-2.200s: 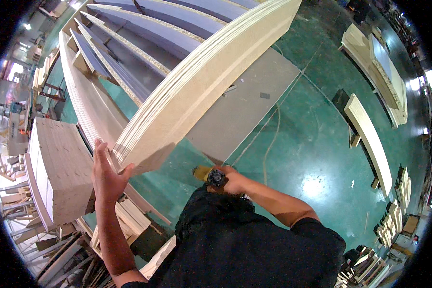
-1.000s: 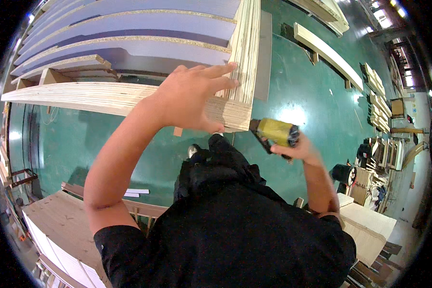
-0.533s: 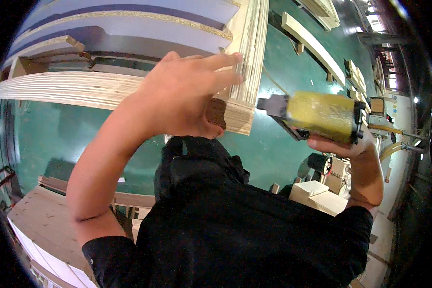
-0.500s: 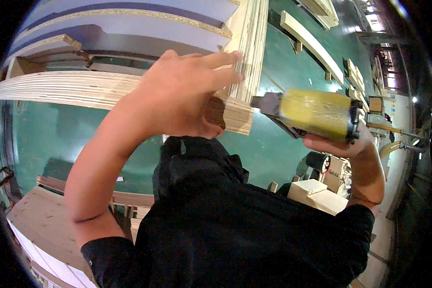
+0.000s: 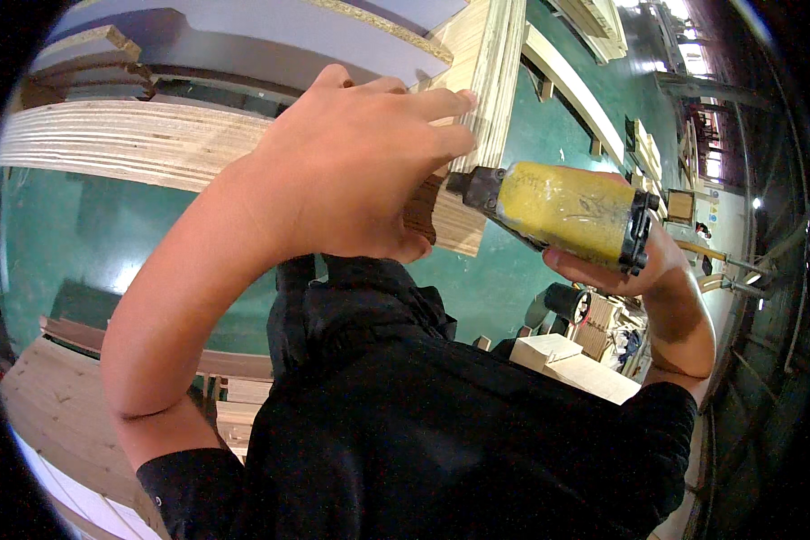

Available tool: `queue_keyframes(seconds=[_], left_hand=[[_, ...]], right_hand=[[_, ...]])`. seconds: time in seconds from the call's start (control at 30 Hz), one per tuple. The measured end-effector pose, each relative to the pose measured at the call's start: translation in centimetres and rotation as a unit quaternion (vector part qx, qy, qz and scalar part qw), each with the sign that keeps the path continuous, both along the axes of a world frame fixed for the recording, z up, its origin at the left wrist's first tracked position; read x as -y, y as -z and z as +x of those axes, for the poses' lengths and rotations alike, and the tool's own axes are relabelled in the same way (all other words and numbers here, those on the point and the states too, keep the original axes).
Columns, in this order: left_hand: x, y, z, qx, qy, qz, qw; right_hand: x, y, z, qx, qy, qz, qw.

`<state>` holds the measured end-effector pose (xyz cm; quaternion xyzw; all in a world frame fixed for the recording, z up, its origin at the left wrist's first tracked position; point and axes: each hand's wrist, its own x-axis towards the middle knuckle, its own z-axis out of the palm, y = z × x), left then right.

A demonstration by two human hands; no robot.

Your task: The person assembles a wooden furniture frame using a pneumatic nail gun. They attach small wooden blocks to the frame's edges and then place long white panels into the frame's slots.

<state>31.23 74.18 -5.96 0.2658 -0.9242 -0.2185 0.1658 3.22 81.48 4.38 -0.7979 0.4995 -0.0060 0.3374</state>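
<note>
Layered plywood pieces (image 5: 126, 139) meet at the corner of a wooden frame, in front of and left of me. My left hand (image 5: 360, 166) is curled over that corner, fingers across the top and thumb on the near side. Below its palm shows a dark brown patch (image 5: 420, 216), which may be wood in shadow. At the right, my right hand (image 5: 616, 274) is wrapped around a yellow and black nail gun (image 5: 567, 214). The tool lies sideways with its black nose pointing left, at the corner's outer side; whether it touches the wood, I cannot tell.
Pale panels with chipboard edges (image 5: 396, 40) lie inside the frame. Long wooden strips (image 5: 576, 94) rest on the green floor (image 5: 72, 229) at the far right. A stack of boards (image 5: 72, 405) stands near left, and a light wooden block (image 5: 549, 351) and a black bucket (image 5: 562, 299) near right.
The nail gun has moved left, bringing its nose up to the frame's corner. My left hand keeps its hold there. The whole view has shifted slightly.
</note>
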Motion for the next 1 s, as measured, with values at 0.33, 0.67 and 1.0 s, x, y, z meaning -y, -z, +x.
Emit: queue_keyframes(seconds=[0.33,0.67,1.0], left_hand=[[-0.1,0.1,-0.3,0.002,-0.002,-0.021,1.000],[0.1,0.1,-0.3,0.002,0.002,-0.015,1.000],[-0.1,-0.2,-0.2,0.002,0.008,-0.018,1.000]], right_hand=[[0.0,-0.5,-0.4,0.002,-0.018,0.001,1.000],[-0.3,0.8,-2.4,0.046,-0.010,0.038,0.998],[-0.2,1.0,-2.6,0.038,0.006,0.078,0.996]])
